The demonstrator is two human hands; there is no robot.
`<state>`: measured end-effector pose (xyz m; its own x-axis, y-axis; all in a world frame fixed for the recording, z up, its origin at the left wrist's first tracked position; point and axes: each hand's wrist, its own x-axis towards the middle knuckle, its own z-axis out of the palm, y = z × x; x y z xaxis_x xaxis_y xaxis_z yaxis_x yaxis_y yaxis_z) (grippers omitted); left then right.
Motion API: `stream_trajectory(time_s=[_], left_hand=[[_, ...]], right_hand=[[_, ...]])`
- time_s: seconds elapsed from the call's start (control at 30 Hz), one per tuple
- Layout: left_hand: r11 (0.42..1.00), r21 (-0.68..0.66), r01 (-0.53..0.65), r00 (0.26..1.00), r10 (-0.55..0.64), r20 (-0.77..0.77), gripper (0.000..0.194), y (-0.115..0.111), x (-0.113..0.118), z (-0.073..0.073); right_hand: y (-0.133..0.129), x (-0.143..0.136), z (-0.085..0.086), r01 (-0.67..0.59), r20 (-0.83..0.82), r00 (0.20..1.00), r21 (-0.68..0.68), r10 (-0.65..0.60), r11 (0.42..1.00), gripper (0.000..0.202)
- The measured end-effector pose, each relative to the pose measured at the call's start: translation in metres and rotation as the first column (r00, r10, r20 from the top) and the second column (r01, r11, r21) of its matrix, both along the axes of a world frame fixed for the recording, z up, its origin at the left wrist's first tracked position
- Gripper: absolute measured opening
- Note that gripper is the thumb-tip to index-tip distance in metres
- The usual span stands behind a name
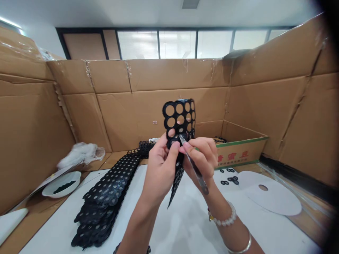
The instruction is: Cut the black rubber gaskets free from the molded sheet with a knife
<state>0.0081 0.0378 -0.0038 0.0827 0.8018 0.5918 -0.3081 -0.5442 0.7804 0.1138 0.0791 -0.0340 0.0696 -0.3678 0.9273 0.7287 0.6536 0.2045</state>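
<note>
My left hand (pixel 162 165) pinches a black flexible sheet of joined rings (pixel 175 112), raised over the white table. Its upper part has large open holes, while the lower part hangs down below my hands with smaller holes. In my right hand (pixel 202 158) is a pair of metal tweezers (pixel 196 171), held like a pen. The tweezers' tip touches the sheet near my left thumb; any small piece at the tip is too hidden to make out.
A stack of similar black perforated sheets (pixel 108 187) lies at left, near a white bowl (pixel 75 178) of small dark pieces. Loose black rings (pixel 233 180) and a white disc (pixel 280 197) lie at right. A low carton (pixel 243 151) stands behind; cardboard walls (pixel 159 77) surround the table.
</note>
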Motion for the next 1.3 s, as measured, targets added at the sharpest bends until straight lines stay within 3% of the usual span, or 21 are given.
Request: stream_trajectory(time_s=[0.13, 0.33, 0.5, 0.7, 0.87, 1.07, 1.17, 1.3], left_hand=[[0.998, 0.063, 0.012, 0.998, -0.008, -0.062, 0.037, 0.009, 0.012, -0.007], [0.99, -0.027, 0.141, 0.989, -0.142, -0.037, 0.03, 0.008, 0.016, -0.007], [0.985, -0.047, 0.163, 0.987, -0.164, 0.0, 0.029, 0.014, 0.014, -0.008], [0.97, -0.169, 0.172, 0.983, -0.158, 0.094, 0.041, 0.01, 0.003, -0.002], [0.956, -0.251, 0.149, 0.989, -0.145, 0.034, 0.044, 0.0, -0.009, 0.008], [0.969, -0.189, 0.161, 0.982, -0.177, -0.069, 0.055, -0.002, -0.017, 0.014], [0.982, -0.151, 0.112, 0.982, -0.132, -0.136, 0.05, -0.001, -0.016, 0.013], [0.998, -0.049, 0.032, 0.934, -0.047, -0.355, 0.034, 0.001, -0.016, 0.008]], right_hand=[[0.013, 0.013, 0.001, 0.018, -0.018, 1.0, -0.023, -0.018, 1.0, 0.014], [0.018, 0.02, 0.002, 0.086, -0.025, 0.996, -0.069, -0.088, 0.994, 0.016], [0.021, 0.019, 0.0, 0.14, -0.019, 0.99, -0.092, -0.143, 0.986, 0.012], [0.011, 0.019, 0.008, 0.159, 0.072, 0.986, -0.084, -0.154, 0.984, 0.016], [0.002, 0.021, 0.013, 0.061, 0.16, 0.986, -0.122, -0.041, 0.991, 0.011], [-0.001, 0.022, 0.015, -0.011, 0.162, 0.986, -0.103, 0.027, 0.995, 0.015], [-0.003, 0.021, 0.017, -0.06, 0.143, 0.987, -0.137, 0.08, 0.989, 0.018], [-0.003, 0.021, 0.016, -0.226, 0.029, 0.971, -0.21, 0.238, 0.951, 0.022]])
